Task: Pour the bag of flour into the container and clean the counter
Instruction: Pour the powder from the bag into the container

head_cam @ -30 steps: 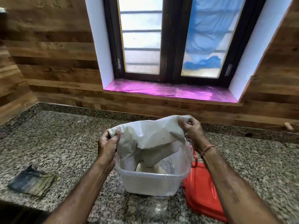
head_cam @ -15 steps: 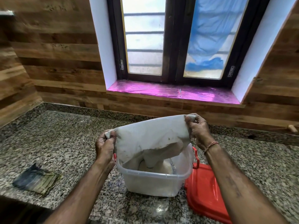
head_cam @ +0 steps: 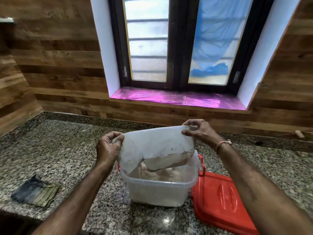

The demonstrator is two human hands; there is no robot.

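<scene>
A white plastic flour bag (head_cam: pixel 155 145) hangs upside down over a clear plastic container (head_cam: pixel 157 192) on the granite counter (head_cam: pixel 67 150). My left hand (head_cam: pixel 108 148) pinches the bag's left bottom corner and my right hand (head_cam: pixel 198 131) pinches its right corner, slightly higher. The bag's open mouth dips inside the container. Pale flour (head_cam: pixel 160 173) lies heaped in the container. Red clips show at the container's sides.
A red lid (head_cam: pixel 220 200) lies flat on the counter just right of the container. A folded dark cloth (head_cam: pixel 35 192) lies at the front left. Wooden wall panels and a window with a pink-covered sill (head_cam: pixel 177 99) stand behind.
Both hands have raised the bag's bottom corners higher and pulled them apart, so the bag is stretched flatter. More flour lies in the container.
</scene>
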